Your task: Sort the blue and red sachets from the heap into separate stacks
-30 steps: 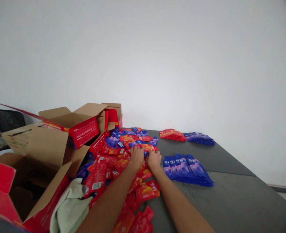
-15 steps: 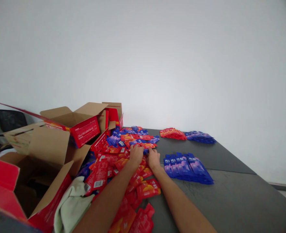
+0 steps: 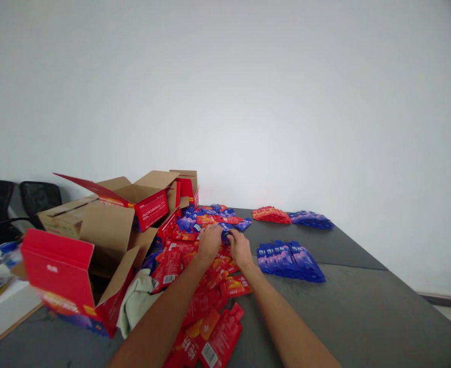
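Note:
Over a loose heap of red pouches [image 3: 175, 255], my left hand [image 3: 210, 243] and my right hand [image 3: 240, 249] are close together with fingers curled. A blue pouch [image 3: 226, 232] shows between them, pinched by the fingers of both hands; most of it is hidden. Just beyond lie mixed red and blue pouches [image 3: 213, 220] in a jumble. To the right of my right hand, blue pouches [image 3: 286, 260] are laid overlapping in a neat stack, spouts pointing away from me.
Further back stand a neat red pouch stack [image 3: 271, 214] and another blue stack [image 3: 311, 219]. At left are open red cartons [image 3: 58, 260] with raised flaps, a pale green cloth [image 3: 137, 299] and black chairs [image 3: 41, 199]. The dark table [image 3: 355, 306] spreads to the right.
The view has swung slightly left, showing more of the cartons and chairs. My hands have lifted a little, and the blue pouch between them shows more clearly.

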`<state>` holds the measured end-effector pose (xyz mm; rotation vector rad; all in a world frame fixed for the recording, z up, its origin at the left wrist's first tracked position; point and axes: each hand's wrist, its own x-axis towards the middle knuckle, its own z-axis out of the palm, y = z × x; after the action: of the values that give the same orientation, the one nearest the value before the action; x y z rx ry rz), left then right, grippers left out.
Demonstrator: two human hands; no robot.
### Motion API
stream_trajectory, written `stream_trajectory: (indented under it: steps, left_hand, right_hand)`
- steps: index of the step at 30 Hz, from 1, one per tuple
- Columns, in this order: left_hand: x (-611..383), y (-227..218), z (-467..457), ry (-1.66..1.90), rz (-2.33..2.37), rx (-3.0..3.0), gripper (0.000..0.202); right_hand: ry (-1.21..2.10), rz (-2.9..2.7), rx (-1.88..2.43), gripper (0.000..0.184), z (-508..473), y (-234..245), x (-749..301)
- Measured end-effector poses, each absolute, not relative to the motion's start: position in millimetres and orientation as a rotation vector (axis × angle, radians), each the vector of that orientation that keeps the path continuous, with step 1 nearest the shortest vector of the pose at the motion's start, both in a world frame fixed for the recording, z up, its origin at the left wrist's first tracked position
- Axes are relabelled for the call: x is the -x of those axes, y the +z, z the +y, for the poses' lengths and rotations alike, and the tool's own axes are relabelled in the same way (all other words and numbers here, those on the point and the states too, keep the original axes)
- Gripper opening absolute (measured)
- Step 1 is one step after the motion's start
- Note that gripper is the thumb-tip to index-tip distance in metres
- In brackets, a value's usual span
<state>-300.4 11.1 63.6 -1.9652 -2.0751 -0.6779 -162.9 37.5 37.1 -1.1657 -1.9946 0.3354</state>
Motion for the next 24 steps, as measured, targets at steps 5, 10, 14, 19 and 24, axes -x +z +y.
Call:
stream_trajectory:
  steps: [5, 10, 14, 19, 24]
  left_hand:
    - [300, 68, -21, -0.87, -2.248, 1.808, 0.037]
    - [301, 57, -54, -1.053, -2.455, 1.609, 0.031]
    - [297, 44, -74, -1.102, -2.52, 1.524, 0.027]
    - [274, 43, -80, -1.216, -2.329, 1.591, 0.036]
    - [238, 43, -66, -1.314, -2.316, 1.801, 0.025]
  right_hand:
    - [0.345, -1.896, 1.098, 0.034, 11, 36, 147]
    - [0.49, -1.643, 1.117, 0.038, -10, 37, 125]
    - [0.652, -1.439, 1.151, 0.034, -21, 33, 111]
    - [0.745, -1.314, 1.18, 0.032, -25, 17, 98]
    - [0.791, -1.253, 1.18, 0.033, -26, 9, 82]
